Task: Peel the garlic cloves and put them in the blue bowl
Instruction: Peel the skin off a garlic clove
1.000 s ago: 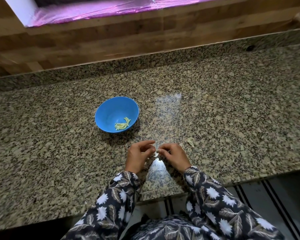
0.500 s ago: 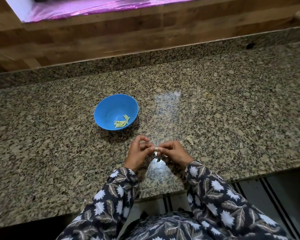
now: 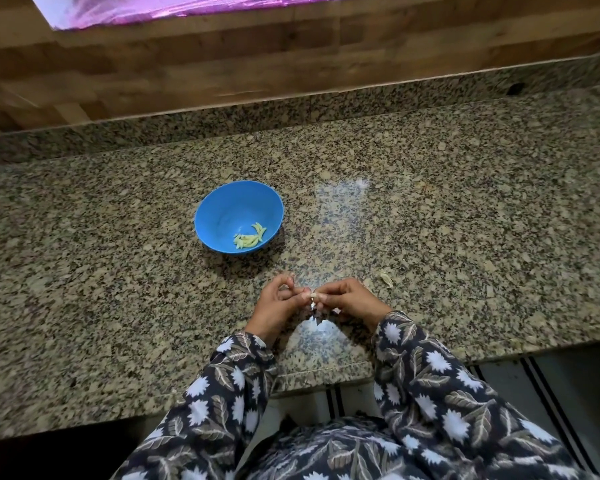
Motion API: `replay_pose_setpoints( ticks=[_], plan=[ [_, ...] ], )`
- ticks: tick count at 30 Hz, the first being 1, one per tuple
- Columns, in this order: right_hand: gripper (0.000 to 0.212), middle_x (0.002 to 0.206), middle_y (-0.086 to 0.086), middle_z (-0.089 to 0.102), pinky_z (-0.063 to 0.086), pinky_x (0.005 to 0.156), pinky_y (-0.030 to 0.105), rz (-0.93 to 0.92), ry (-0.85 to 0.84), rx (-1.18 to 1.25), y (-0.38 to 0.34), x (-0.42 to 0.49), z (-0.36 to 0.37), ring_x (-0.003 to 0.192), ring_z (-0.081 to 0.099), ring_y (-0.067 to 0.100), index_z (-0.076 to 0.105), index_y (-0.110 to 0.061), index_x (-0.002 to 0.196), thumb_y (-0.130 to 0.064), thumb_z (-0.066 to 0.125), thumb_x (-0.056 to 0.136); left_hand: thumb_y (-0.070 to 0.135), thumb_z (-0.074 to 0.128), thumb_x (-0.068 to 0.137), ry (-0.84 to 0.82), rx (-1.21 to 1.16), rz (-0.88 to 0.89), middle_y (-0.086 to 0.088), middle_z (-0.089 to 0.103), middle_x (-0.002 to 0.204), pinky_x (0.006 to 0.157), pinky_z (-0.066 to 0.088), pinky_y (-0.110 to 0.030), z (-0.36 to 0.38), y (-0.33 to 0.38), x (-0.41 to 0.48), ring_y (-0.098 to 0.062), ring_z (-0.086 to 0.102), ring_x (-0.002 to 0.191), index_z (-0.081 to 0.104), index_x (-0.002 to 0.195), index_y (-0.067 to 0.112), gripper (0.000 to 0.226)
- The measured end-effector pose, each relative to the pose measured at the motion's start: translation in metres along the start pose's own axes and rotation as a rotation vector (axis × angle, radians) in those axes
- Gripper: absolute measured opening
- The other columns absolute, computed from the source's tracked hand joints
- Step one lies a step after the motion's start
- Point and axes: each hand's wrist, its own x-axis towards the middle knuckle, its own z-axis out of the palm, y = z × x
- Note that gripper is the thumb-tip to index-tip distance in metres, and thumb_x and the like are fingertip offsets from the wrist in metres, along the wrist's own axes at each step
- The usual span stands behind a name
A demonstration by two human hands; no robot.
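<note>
Speckled granite forms the counter (image 3: 94,292), with a low strip of the same stone and brown wood panelling (image 3: 187,71) behind it. Left of the middle stands the blue bowl (image 3: 227,206), upright on the counter. In its near right side lies a small heap of pale yellow-green peeled cloves (image 3: 250,238).

Nearer the counter's front edge, to the right of the bowl and well apart from it, the two hands meet fingertip to fingertip just above the stone. The left hand (image 3: 278,304) has its fingers curled, with thumb and forefinger pinching one side of a small garlic clove (image 3: 313,300). The clove is whitish and mostly hidden by the fingertips. The right hand (image 3: 349,299) is curled in the same way and pinches the other side of that clove. Both wrists come out of dark sleeves (image 3: 426,368) printed with white flowers and leaves.

To the right of the right hand, near it but not touching, a small pale scrap (image 3: 386,279) lies on the counter; whether it is loose skin or an unpeeled clove I cannot tell
</note>
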Motion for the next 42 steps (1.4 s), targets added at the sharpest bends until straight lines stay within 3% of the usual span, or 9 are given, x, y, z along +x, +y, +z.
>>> replay_pose_setpoints(
  ticks=[6,10,15,20,23,26,29,32,42],
  plan=[
    [0.017,0.070,0.006,0.061,0.046,0.051,0.013,0.016,0.264,0.113,0.000,0.001,0.007,0.055,0.054,0.010,0.063,0.010,0.099,0.000,0.054,0.089,-0.008,0.064,0.079,0.124,0.021,0.027,-0.007,0.068,0.080,0.059,0.055,-0.021,0.000,0.000,0.003,-0.012,0.067,0.066,0.047,0.087,0.011,0.027],
    [0.017,0.071,0.007,0.063,0.039,0.035,0.013,0.066,0.335,0.219,0.004,-0.002,0.004,0.044,0.052,0.006,0.064,0.005,0.093,-0.005,0.051,0.092,-0.002,0.066,0.081,0.370,0.362,0.180,0.000,0.065,0.087,0.063,0.049,-0.014,-0.009,0.002,0.004,-0.007,0.063,0.080,0.048,0.086,0.018,0.028],
    [0.019,0.069,0.006,0.062,0.042,0.038,0.014,0.073,0.413,0.286,0.005,-0.005,0.001,0.045,0.054,0.008,0.064,-0.001,0.082,-0.019,0.061,0.087,0.003,0.064,0.084,0.548,0.628,0.272,-0.001,0.064,0.094,0.058,0.044,-0.003,-0.036,0.003,0.002,-0.004,0.058,0.079,0.054,0.095,0.014,0.019],
    [0.013,0.070,0.010,0.065,0.046,0.040,0.015,0.071,0.430,0.423,0.007,-0.013,-0.002,0.048,0.059,0.010,0.064,0.005,0.088,-0.007,0.061,0.085,0.001,0.063,0.084,0.523,0.850,0.244,-0.010,0.066,0.105,0.081,0.047,-0.021,-0.045,0.002,-0.002,-0.021,0.060,0.097,0.066,0.104,0.006,0.020],
    [0.012,0.072,0.011,0.065,0.050,0.042,0.017,0.089,0.459,0.479,0.010,-0.021,-0.007,0.055,0.059,0.016,0.064,0.004,0.091,-0.005,0.060,0.085,-0.002,0.059,0.086,0.581,0.996,0.453,-0.007,0.064,0.112,0.096,0.045,-0.031,-0.030,0.000,-0.010,-0.017,0.054,0.104,0.068,0.104,0.007,0.023],
    [0.013,0.073,0.012,0.066,0.053,0.046,0.019,0.092,0.521,0.539,0.014,-0.029,-0.012,0.054,0.062,0.016,0.063,0.005,0.093,-0.004,0.060,0.085,0.000,0.052,0.090,0.413,1.019,0.600,-0.005,0.058,0.126,0.106,0.031,-0.025,-0.001,-0.007,-0.009,-0.012,0.048,0.118,0.061,0.117,0.009,0.030],
    [0.010,0.075,0.013,0.066,0.054,0.047,0.019,0.103,0.574,0.609,0.020,-0.038,-0.017,0.050,0.064,0.012,0.063,0.004,0.090,-0.004,0.059,0.086,0.024,0.034,0.101,0.155,1.060,0.410,0.001,0.022,0.153,0.112,0.013,-0.021,0.017,-0.015,0.012,-0.007,0.019,0.139,0.024,0.146,0.016,0.047],
    [0.015,0.078,0.014,0.066,0.055,0.051,0.018,0.117,0.640,0.651,0.031,-0.046,-0.020,0.052,0.065,0.010,0.062,0.006,0.096,-0.005,0.059,0.086,0.035,0.020,0.102,0.016,1.269,0.283,-0.003,-0.001,0.158,0.114,-0.002,-0.024,0.021,-0.014,0.042,-0.011,-0.002,0.144,0.001,0.149,0.013,0.056],
    [0.028,0.055,-0.002,0.068,0.055,0.055,0.015,0.071,0.886,0.790,0.039,-0.057,-0.031,0.049,0.064,0.005,0.056,0.013,0.112,-0.001,0.055,0.089,0.053,0.007,0.095,-0.485,1.501,0.540,-0.006,0.011,0.157,0.117,0.003,-0.028,0.048,-0.040,0.031,-0.016,0.008,0.144,0.013,0.149,0.016,0.066]
  ],
)
